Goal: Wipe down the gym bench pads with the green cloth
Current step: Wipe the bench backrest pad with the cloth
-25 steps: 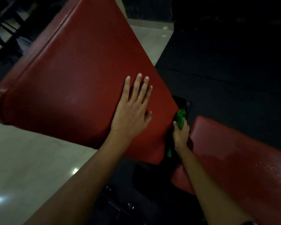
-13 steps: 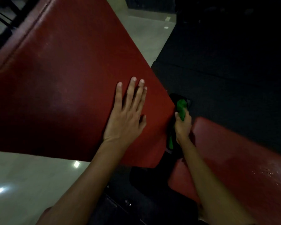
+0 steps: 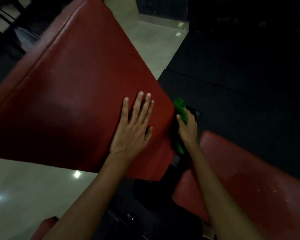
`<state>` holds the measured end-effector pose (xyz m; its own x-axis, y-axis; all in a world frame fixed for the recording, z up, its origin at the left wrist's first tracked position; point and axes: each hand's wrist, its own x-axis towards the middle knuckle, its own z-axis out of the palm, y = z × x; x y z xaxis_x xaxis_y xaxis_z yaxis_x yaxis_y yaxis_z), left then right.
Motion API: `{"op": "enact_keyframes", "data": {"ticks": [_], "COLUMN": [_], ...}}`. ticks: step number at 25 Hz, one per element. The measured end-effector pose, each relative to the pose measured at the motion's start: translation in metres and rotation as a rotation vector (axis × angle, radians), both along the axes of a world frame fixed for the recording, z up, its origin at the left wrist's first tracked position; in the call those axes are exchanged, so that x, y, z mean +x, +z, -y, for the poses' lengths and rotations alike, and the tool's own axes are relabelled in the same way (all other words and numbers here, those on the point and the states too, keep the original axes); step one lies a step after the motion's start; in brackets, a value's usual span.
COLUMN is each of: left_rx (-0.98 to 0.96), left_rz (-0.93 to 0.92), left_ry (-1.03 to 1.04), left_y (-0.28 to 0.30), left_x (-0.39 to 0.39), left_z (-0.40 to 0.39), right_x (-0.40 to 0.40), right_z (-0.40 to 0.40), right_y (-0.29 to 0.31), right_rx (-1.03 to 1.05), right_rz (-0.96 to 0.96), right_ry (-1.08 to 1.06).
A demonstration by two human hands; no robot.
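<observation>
Plainly two red pads (image 3: 79, 94), one green cloth (image 3: 181, 108).

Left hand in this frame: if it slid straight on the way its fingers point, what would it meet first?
Probably nothing but more pad. The left hand lies flat on the large red back pad, its fingers pointing up the picture along bare upholstery. The pad's far edge looks like the first thing in that line, though depth is unclear.
</observation>
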<state>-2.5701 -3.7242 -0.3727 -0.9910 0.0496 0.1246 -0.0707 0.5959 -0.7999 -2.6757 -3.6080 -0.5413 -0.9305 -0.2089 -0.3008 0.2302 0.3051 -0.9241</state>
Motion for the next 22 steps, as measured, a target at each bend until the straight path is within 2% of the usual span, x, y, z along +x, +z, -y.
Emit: {"op": "enact_keyframes", "data": {"ticks": [2,3,6,8,12,14,16,18,22], "left_rx": [0.022,0.039,0.106,0.183,0.621,0.711,0.686,0.631,0.561], "left_rz": [-0.008,-0.002,0.016,0.034,-0.072,-0.173,-0.257,-0.317,-0.407], "left_ry": [0.002,0.004,0.009,0.002,-0.067,-0.073,-0.066,-0.039,0.122], "left_y": [0.001,0.002,0.009,0.015,0.046,0.072,0.103,0.131,0.167], "left_x": [0.000,0.000,-0.001,-0.001,0.008,0.016,0.026,0.033,0.039], "left_z": [-0.001,-0.002,-0.003,-0.006,-0.012,-0.008,0.002,0.014,0.031], "right_x": [-0.004,-0.005,-0.011,-0.020,-0.032,-0.029,-0.026,-0.030,-0.038], "right_z": [0.001,-0.003,-0.015,-0.012,0.000,-0.002,-0.001,0.007,0.023], "right_y": [0.024,0.025,0.028,0.051,0.119,0.127,0.135,0.154,0.212], "right_rx": [-0.130,-0.152,-0.015,0.002,-0.237,-0.225,-0.126,-0.095,-0.265], "right_rz": [-0.126,-0.123,0.068,0.065,-0.069,-0.023,0.043,0.026,0.009], "right_ry": [0.080,0.110,0.165,0.216,0.348,0.358,0.331,0.322,0.337]}}
